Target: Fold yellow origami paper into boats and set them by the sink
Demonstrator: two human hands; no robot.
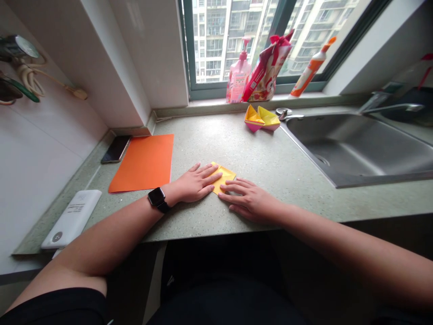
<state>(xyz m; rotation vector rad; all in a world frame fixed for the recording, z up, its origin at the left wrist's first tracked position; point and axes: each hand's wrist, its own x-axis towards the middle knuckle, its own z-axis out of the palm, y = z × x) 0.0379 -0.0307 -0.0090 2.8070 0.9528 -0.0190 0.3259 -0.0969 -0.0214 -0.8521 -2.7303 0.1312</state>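
Note:
A small folded yellow paper (226, 175) lies flat on the speckled grey countertop (264, 153) near its front edge. My left hand (194, 183), with a black watch on the wrist, lies flat on the paper's left part, fingers stretched out. My right hand (245, 198) rests beside it with its fingertips pressing the paper's right and lower edge, fingers extended. Neither hand grips the paper.
An orange sheet (144, 163) and a dark phone (116, 149) lie at the left, a white power bank (71, 220) nearer. A yellow-and-pink folded paper boat (261, 119) sits by the steel sink (358, 149). Bottles and a red bag (265, 70) stand on the window sill.

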